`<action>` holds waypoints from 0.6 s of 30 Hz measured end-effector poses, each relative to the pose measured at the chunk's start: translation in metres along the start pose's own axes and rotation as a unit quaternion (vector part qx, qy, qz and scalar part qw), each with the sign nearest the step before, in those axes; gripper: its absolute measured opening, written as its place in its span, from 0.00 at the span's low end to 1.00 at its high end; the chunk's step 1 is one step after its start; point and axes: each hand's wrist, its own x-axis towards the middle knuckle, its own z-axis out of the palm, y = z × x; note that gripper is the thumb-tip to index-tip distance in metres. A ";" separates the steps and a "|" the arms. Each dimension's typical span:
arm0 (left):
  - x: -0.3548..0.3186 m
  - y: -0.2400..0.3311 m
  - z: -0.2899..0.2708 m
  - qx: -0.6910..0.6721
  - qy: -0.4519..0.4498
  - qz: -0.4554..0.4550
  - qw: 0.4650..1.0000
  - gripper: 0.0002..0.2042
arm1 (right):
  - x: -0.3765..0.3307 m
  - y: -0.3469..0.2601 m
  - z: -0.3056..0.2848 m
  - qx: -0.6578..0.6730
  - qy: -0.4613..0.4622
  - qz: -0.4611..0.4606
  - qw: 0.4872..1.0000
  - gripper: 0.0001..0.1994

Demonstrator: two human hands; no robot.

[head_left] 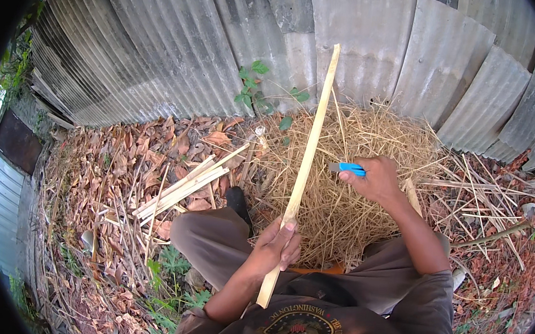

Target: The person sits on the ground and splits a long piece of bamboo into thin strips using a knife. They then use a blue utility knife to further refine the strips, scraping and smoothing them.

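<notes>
My left hand (278,245) grips a long pale bamboo strip (310,151) near its lower end, holding it upright and tilted slightly right, its tip reaching up to the metal wall. My right hand (378,178) is raised to the right of the strip, apart from it, closed on a small knife with a blue handle (348,168) whose short blade points left toward the strip. Both hands are above a heap of straw-like shavings (352,142) in front of my bent knees.
A bundle of split bamboo strips (183,188) lies on dry leaves to the left. A corrugated metal wall (183,39) closes off the back. Loose sticks (488,192) are scattered on the right, and a small green plant (252,89) grows at the wall's foot.
</notes>
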 end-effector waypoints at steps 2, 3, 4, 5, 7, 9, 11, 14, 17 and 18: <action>0.013 0.001 0.013 -0.036 -0.016 -0.005 0.999 0.10 | -0.009 -0.017 0.005 0.031 -0.002 -0.063 0.998 0.31; 0.016 0.002 0.018 -0.041 -0.024 -0.007 0.999 0.10 | -0.013 -0.021 0.007 0.035 0.000 -0.083 0.996 0.30; 0.017 0.003 0.022 -0.047 -0.031 -0.009 0.998 0.11 | -0.014 -0.024 0.008 0.040 0.002 -0.105 0.994 0.29; 0.019 0.004 0.026 -0.054 -0.038 -0.013 0.998 0.11 | -0.016 -0.025 0.008 0.044 0.001 -0.104 0.994 0.29; 0.020 0.003 0.031 -0.074 -0.042 -0.015 0.996 0.10 | -0.018 -0.027 0.004 0.054 0.000 -0.102 0.993 0.29; 0.020 0.004 0.033 -0.101 -0.046 -0.022 0.994 0.10 | -0.020 -0.030 0.002 0.043 -0.007 -0.107 0.993 0.29; 0.021 0.003 0.031 -0.140 -0.067 -0.039 0.987 0.11 | -0.020 -0.029 0.003 0.045 0.012 -0.121 0.992 0.30; 0.019 0.002 0.029 -0.214 -0.094 -0.077 0.969 0.11 | -0.014 -0.020 0.002 0.028 0.068 -0.148 0.986 0.31; 0.019 0.004 0.034 -0.232 -0.086 -0.102 0.964 0.10 | -0.007 -0.004 0.003 -0.038 0.085 -0.157 0.983 0.34; 0.020 0.005 0.035 -0.226 -0.077 -0.107 0.965 0.10 | -0.006 -0.003 0.003 -0.042 0.079 -0.156 0.984 0.34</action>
